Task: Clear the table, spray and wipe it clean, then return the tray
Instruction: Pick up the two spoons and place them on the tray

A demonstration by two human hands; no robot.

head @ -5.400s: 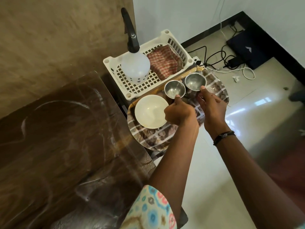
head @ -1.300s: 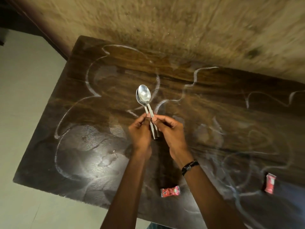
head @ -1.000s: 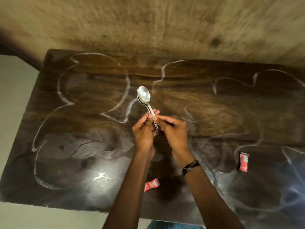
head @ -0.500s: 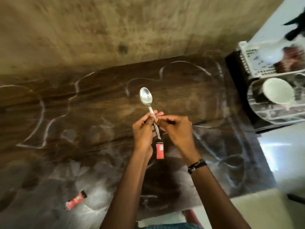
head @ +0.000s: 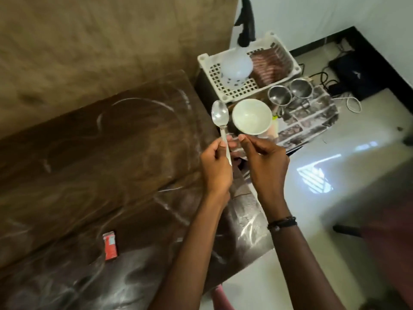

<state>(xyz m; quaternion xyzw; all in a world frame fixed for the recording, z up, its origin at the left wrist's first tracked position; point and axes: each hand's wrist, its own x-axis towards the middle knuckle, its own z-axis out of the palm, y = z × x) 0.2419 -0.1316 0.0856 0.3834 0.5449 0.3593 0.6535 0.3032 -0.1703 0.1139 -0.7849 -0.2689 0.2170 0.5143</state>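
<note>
1. Left hand (head: 215, 166): fingers curled round the spoon (head: 220, 116) handle, thumb pressed on it; bowl of the spoon points up and away, over the table's right end.
2. Right hand (head: 263, 162): thumb and forefinger brought together just right of the spoon handle; can't tell whether they touch it or pinch anything. Black band on that wrist.
3. Table (head: 93, 166): dark wood under a glossy clear sheet. One red sachet (head: 110, 245) lies on it near the front edge, well left of the hands.
4. Tray (head: 312, 121): patterned, past the table's right end. On it a white bowl (head: 252, 116), just right of the spoon's bowl, and two steel cups (head: 290, 92) side by side behind it.
5. White basket (head: 225, 88) behind the tray: holds a spray bottle (head: 237, 66) with a black head and a checked cloth (head: 269, 66) to its right.
6. Frame is motion-blurred; finer detail unreadable.
</note>
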